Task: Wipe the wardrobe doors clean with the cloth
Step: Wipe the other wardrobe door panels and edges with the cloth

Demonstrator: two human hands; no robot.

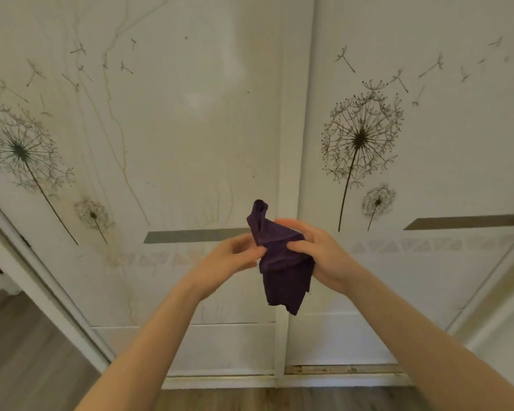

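A dark purple cloth [281, 262] hangs crumpled between my two hands in front of the wardrobe, not touching the doors. My right hand [321, 253] grips its upper part, thumb and fingers curled round the fabric. My left hand [235, 256] pinches the cloth's left edge with its fingertips. The left wardrobe door [175, 129] is pale with dandelion prints and long brownish drip streaks. The right wardrobe door [442, 137] bears a large dark dandelion print.
A vertical frame strip [291, 161] divides the two doors. The bottom rail [339, 369] looks grimy. Wood-look floor [27, 351] lies at the lower left and along the bottom. A white door frame [42, 280] slants at the left.
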